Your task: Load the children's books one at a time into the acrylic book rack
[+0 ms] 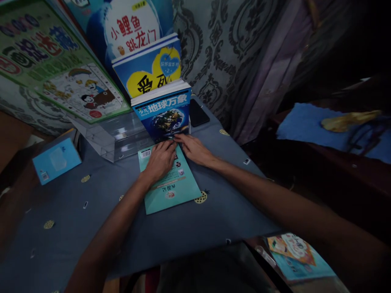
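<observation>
Head cam has a teal book [171, 183] flat on the blue-grey tablecloth [122, 236], with 西游记 on it upside down from this angle and a barcode [146, 154] up in the far left corner; left hand [161, 156] is lying palm-down on it, fingers stretched out and close together, not gripping anything; right hand [195, 149] is at the far edge, fingers a bit bent, tips right by the bottom of the Earth book [165, 116], and tbh can't tell if it's pinching anything; that one reads 少儿 地球万象 and is the front row of a clear plastic stand [100, 140]; stepped up behind it there's a yellow-heart book [146, 75] showing 爱 plus a half-hidden character and a small 2, then a big blue book [131, 24], 小鲤鱼跳龙门; the green book [64, 69] on the left has 捉迷藏 in chunky letters; a light blue book [58, 160] with its own barcode lies off to the left, print too small to read
</observation>
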